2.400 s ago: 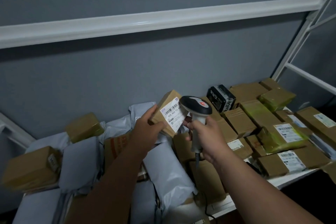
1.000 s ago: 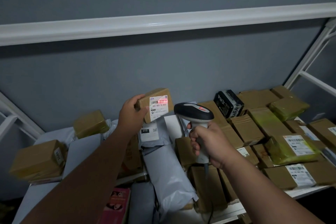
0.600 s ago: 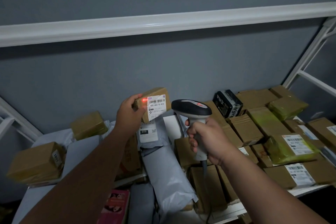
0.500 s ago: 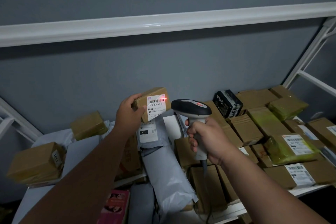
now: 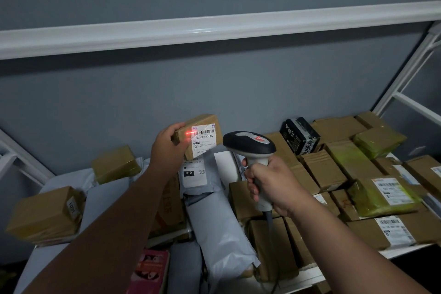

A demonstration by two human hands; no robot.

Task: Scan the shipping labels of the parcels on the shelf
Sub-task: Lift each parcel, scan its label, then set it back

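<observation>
Shelf (image 5: 310, 275): white metal frame against a grey wall, one tier in view, loaded edge to edge. Parcels lie flat and overlapping, so most labels face up or are buried; likely why each gets lifted to be read.

Grey poly mailers (image 5: 222, 234): about four or five, centre and left; exact count unclear where they overlap.

Brown boxes on the shelf: fifteen or more; pile too dense for a firm count. Three wrapped in yellowish film (image 5: 381, 195) at right. One black printed box (image 5: 299, 136) at the back.

Scanner (image 5: 249, 144): one, corded. Right hand (image 5: 272, 186) wrapped round its grip, head aimed left at the raised parcel.

Small brown parcel (image 5: 198, 136): one, held clear above the pile. Left hand (image 5: 167, 148) grips its left end, fingers behind, leaving the label (image 5: 204, 138) uncovered and turned toward the scanner.

Red scan line (image 5: 189, 132): one, falling at the label's left edge, partly off the barcode. Judged: aim needs a nudge right.
</observation>
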